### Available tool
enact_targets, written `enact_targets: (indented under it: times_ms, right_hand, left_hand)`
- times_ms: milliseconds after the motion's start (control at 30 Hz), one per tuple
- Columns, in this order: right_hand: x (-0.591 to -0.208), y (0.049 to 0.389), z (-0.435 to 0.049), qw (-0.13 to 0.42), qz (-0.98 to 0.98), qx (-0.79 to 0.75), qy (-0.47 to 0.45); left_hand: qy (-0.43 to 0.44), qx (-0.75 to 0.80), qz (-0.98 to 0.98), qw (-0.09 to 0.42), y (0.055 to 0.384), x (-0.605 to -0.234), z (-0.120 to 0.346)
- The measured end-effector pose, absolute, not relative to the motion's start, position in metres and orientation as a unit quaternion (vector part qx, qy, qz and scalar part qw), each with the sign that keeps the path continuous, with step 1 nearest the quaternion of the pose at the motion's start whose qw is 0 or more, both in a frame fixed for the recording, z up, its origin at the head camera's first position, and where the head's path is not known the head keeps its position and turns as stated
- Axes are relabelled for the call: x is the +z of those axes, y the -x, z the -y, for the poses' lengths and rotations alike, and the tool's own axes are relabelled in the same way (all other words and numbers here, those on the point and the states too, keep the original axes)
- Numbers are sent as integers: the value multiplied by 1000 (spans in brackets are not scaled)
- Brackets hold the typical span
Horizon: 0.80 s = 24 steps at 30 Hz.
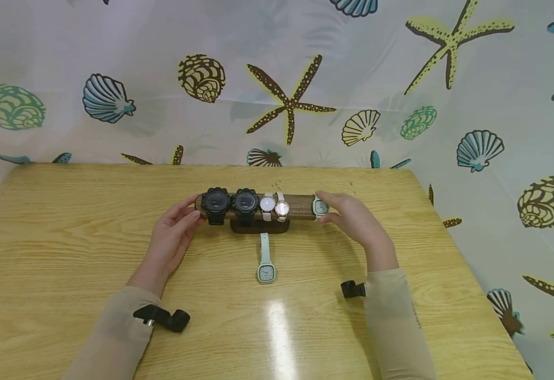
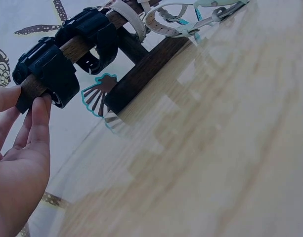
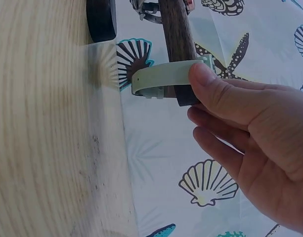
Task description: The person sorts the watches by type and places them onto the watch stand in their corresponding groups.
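Observation:
A dark wooden watch stand (image 1: pixel 301 207) holds several watches along its horizontal bar. My left hand (image 1: pixel 170 237) grips the bar's left end, beside a chunky black watch (image 1: pixel 217 202); the left wrist view shows thumb and fingers at the bar's tip (image 2: pixel 33 87). A second black watch (image 1: pixel 246 202) and two white-strapped watches (image 1: pixel 267 204) follow to the right. At the right end, my right hand (image 1: pixel 356 220) pinches a pale green watch (image 1: pixel 321 207), whose closed strap (image 3: pixel 163 75) loops round the bar. Another pale green watch (image 1: pixel 266 272) lies unfastened on the table, in front of the stand.
The stand's dark base (image 1: pixel 260 227) rests on the wooden table (image 1: pixel 68 253). Behind and to the right hangs a white cloth (image 1: pixel 153 31) printed with shells and starfish. Black camera mounts (image 1: pixel 168 319) sit on both sleeves.

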State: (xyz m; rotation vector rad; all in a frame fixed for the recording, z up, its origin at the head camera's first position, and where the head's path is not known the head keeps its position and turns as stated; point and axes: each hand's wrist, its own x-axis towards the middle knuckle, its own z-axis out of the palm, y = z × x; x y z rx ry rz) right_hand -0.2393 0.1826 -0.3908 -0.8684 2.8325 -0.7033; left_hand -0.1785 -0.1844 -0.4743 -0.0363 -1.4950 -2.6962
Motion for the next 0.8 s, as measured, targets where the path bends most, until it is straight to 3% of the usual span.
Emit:
enact_targets:
  times_ms: [800]
  right_hand:
    - [-402, 236, -146, -12, -920, -210, 332]
  left_hand:
    - [13, -871, 490, 28, 178, -474, 185]
